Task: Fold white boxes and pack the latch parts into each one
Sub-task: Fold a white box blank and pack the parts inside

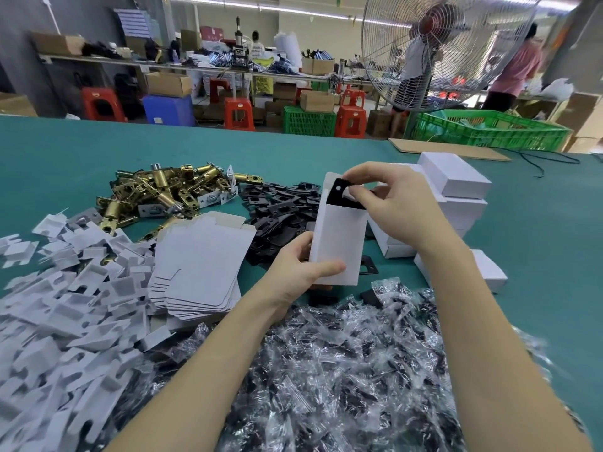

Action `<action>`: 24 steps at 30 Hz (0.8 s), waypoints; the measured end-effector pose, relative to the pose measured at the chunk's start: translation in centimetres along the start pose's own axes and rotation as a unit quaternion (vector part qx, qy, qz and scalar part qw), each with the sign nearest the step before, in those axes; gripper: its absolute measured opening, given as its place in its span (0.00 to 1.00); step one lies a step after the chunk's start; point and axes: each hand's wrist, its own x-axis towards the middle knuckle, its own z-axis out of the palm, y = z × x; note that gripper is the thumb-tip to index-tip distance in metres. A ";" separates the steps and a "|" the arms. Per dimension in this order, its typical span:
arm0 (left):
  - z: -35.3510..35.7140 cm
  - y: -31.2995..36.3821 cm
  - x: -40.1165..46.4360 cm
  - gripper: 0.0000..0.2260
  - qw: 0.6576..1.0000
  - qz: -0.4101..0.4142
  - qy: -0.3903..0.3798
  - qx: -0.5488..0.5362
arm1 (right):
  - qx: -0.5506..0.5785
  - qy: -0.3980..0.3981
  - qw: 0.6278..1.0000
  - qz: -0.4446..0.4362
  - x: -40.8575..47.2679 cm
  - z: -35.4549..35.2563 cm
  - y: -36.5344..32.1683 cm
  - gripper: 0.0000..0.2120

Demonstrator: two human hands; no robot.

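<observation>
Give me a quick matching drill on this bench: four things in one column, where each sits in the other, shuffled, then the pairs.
Things:
1. black plate
2. brass latches
3. flat box blanks
4. folded white boxes

Places:
A. stacked right of the hands
B. heaped at the far left of the table
C. pinched by the right hand at the mouth of the white box that the left hand holds
D. piled flat, left of the left hand

Pairs: 1-C, 2-B, 3-D, 4-A
</observation>
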 end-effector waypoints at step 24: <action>-0.1 0.0 -0.2 0.23 1.000 0.009 -0.002 0.009 | -0.140 -0.185 0.972 0.020 -0.1 -0.6 -1.2 0.04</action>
